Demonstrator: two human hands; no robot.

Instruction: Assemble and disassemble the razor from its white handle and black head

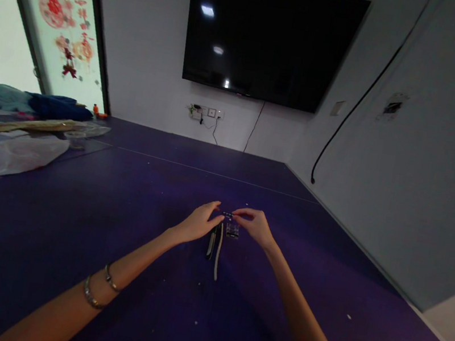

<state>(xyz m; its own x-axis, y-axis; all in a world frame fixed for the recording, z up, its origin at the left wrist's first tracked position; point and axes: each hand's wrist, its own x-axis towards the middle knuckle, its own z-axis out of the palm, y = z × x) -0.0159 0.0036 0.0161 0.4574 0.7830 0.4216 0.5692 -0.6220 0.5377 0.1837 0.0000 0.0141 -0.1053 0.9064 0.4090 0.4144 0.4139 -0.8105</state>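
Purple surface (126,212), both forearms (140,257) stretched forward and converging; right hand (256,227) pinches a small dark strip (227,214), well short of the far edge; left hand (198,223), thumb and fingers parted, by the strip's other end, whether gripping unclear.

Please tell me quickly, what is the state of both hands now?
Left hand: open, thumb and fingers apart beside the strip; whether it touches, I cannot tell.
Right hand: closed, holding the strip's end.
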